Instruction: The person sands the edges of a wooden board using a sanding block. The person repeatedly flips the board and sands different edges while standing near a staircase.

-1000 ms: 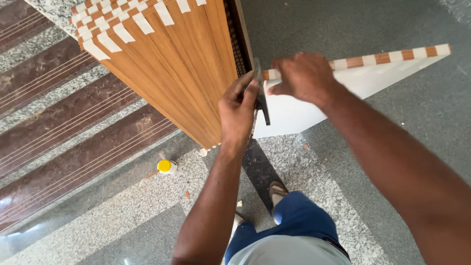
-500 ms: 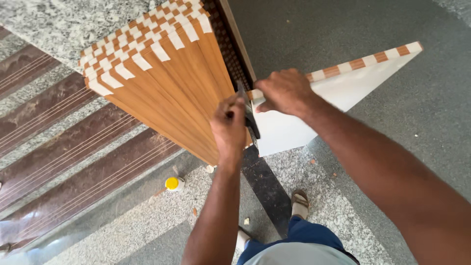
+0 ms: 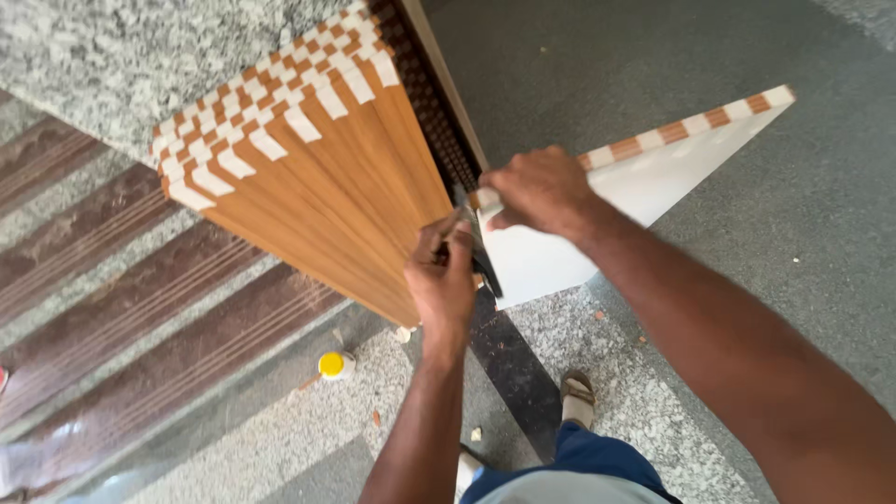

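Note:
A stack of orange wood-look tiles (image 3: 317, 177) stands on edge, its top edges striped white and brown. One tile (image 3: 644, 187), with its white back facing me, is swung out from the stack to the right. My right hand (image 3: 537, 191) grips that tile's top edge near its inner end. My left hand (image 3: 443, 280) is closed on a dark, flat tool (image 3: 478, 257) set in the gap between the stack and the swung-out tile.
A small bottle with a yellow cap (image 3: 334, 365) lies on the speckled granite floor (image 3: 280, 439) below the stack. Brown ribbed steps (image 3: 112, 308) run at the left. My sandalled foot (image 3: 579, 397) stands on the floor beneath my arms.
The view has shifted, so the stack and both hands sit lower and more central in the frame. My hands keep the same hold on the tile edge and the tool.

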